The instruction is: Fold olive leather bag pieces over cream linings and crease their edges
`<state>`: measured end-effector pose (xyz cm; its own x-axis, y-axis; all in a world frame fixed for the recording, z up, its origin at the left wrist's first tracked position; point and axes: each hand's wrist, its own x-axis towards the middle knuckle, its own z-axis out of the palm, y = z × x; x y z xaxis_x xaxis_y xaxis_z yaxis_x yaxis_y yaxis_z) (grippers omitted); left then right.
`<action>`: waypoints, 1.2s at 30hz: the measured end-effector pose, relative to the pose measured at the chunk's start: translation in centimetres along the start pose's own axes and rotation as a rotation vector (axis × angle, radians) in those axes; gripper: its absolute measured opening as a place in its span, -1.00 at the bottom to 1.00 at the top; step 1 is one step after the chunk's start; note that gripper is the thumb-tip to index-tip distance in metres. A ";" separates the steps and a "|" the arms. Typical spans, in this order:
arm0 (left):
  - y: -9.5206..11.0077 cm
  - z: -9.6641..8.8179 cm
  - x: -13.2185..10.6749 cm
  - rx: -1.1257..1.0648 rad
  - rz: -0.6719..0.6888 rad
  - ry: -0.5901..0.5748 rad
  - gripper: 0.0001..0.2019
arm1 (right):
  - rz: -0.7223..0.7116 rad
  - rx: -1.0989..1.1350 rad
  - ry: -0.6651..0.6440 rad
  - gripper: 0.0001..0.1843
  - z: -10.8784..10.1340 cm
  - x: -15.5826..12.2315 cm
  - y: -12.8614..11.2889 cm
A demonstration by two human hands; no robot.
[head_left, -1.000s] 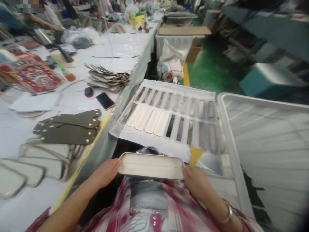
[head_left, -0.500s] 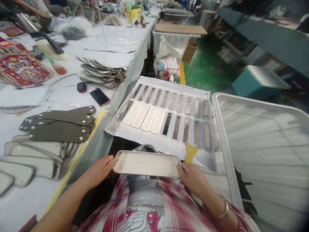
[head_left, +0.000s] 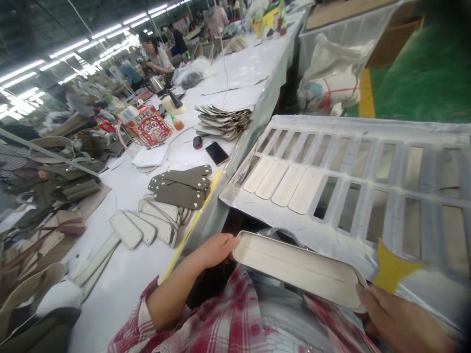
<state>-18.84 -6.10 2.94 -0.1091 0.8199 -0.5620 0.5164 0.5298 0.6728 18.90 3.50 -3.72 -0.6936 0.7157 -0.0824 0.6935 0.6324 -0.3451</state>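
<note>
We hold a long cream panel point(head_left: 298, 267) with rounded ends between our hands, just above our lap and the plaid shirt. Our left hand point(head_left: 215, 250) closes its fingers on the panel's left end. Our right hand point(head_left: 397, 318) grips the right end at the lower edge of the view. The panel slopes down to the right, its raised rim facing up.

A yellow tab point(head_left: 392, 267) sticks up just beside our right hand's fingers; we cannot tell whether we grip it.

Right behind the panel lies a grey slotted template point(head_left: 353, 230), and four cream strips point(head_left: 283, 179) fill slots side by side near its left end.

To the left runs the white worktop point(head_left: 121, 289). On it, near the edge, sits a pile of olive pieces point(head_left: 182, 184), with pale pieces point(head_left: 147, 225) fanned out just beside them. Further along lie a phone point(head_left: 217, 153) and a stack of flat cut parts point(head_left: 224, 122). A red patterned item point(head_left: 149, 127) lies beyond these, and a person point(head_left: 154, 51) sits at the far end.
</note>
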 end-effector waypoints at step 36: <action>-4.1 1.5 2.8 -0.499 -0.044 -0.137 -0.50 | -0.141 -0.146 -0.024 -0.77 1.5 -0.3 1.6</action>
<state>-19.98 -6.34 -2.13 0.0074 0.7764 -0.6302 0.0426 0.6294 0.7759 19.95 3.83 -5.65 -0.7890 0.6108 -0.0660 0.6089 0.7633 -0.2159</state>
